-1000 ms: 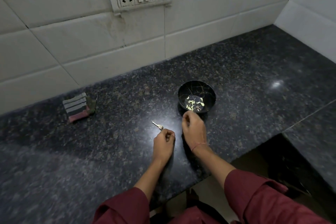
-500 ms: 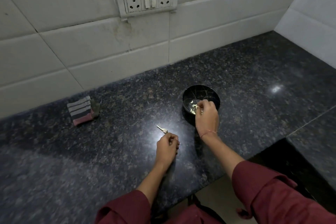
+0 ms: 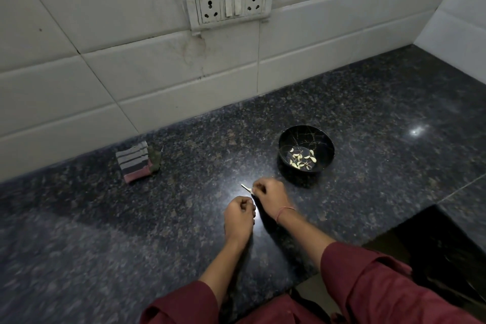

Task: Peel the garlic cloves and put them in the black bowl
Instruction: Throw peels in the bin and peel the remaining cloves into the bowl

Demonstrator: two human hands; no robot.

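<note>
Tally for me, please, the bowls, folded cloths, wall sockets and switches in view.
Black bowl: 1
Folded striped cloth: 1
Wall sockets: 2
Switches: 2
Total: 6

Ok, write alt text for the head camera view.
A person's right hand pinches a pale garlic piece on a granite counter, beside the curled left hand. Beyond, a black bowl holds peeled cloves; a striped cloth lies by the tiled wall.
</note>
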